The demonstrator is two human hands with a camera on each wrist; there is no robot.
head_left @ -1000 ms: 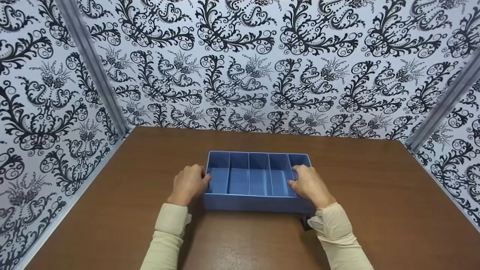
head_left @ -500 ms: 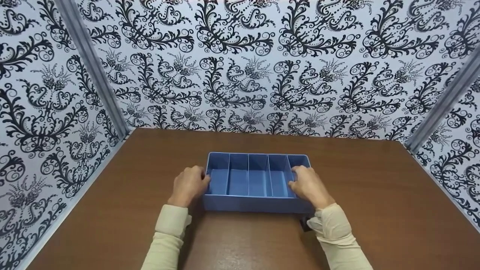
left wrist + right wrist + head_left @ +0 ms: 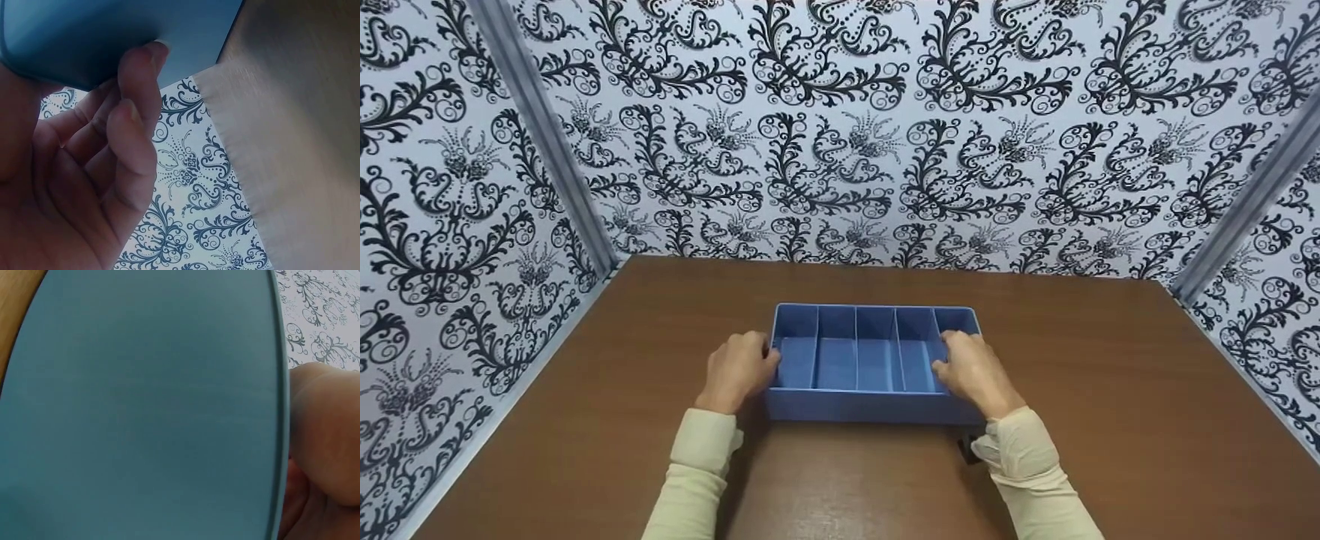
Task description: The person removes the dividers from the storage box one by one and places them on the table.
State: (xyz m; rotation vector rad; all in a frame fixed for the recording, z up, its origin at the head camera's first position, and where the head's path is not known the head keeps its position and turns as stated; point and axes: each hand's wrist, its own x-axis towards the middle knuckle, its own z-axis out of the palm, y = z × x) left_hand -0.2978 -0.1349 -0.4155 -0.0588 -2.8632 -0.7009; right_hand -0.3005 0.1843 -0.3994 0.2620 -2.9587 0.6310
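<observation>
A blue tray (image 3: 870, 407) with several side-by-side compartments sits on the brown table, long side facing me. No items show in the parts of the compartments I can see. My left hand (image 3: 737, 371) grips its left end wall, thumb over the rim. In the left wrist view, curled fingers (image 3: 138, 84) touch the outside of the tray (image 3: 191, 34). At the opposite end my right hand (image 3: 979, 373) holds the right wall, thumb and fingertips reaching inside. The tray's wall (image 3: 140, 410) fills most of the right wrist view and hides part of the right hand (image 3: 329, 433).
The brown table (image 3: 847, 480) extends around the tray on all sides. Patterned black-and-white walls (image 3: 840, 150) stand behind and at both sides, with grey strips (image 3: 544, 127) at the corners. A small black object (image 3: 969, 450) shows beside the right wrist.
</observation>
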